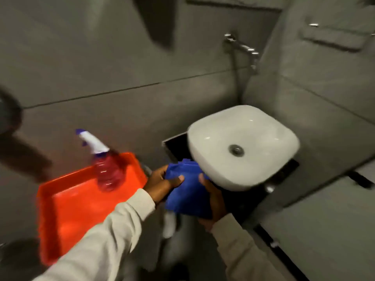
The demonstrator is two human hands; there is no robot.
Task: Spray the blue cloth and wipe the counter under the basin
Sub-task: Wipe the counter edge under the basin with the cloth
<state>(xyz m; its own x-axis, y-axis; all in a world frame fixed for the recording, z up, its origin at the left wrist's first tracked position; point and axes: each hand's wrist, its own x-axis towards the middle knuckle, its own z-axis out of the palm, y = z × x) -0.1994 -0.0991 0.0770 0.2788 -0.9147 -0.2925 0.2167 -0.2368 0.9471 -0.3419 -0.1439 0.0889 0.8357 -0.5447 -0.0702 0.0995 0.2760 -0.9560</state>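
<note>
Head view: a crumpled bright blue cloth (187, 191) is held between both hands, in front of and just below the near-left rim of the white, rounded-square ceramic basin (243, 147). The left hand (162, 184) holds the cloth's left edge, its grip closed, thumb lying across the top of the fabric and fingers tucked behind it. The right hand (213, 201) takes the cloth from the right and underneath; its grip is also closed on the fabric, with one fingertip showing above the cloth's top edge and the rest of the fingers hidden behind it. Both arms wear pale beige sleeves (113, 236).

To the left of the hands, an orange plastic tray (75, 207) carries a clear spray bottle with pinkish liquid and a white and purple trigger head (105, 169), standing at the tray's far end, apart from both hands.

The dark desk (251, 197) under the basin shows only as a black slab at the basin's near and left sides; most of it is covered by the basin and the cloth. The whole picture is smeared by motion, so the tray's near edge and a white object below the cloth cannot be made out. A chrome wall tap (243, 47) sits above the basin.
</note>
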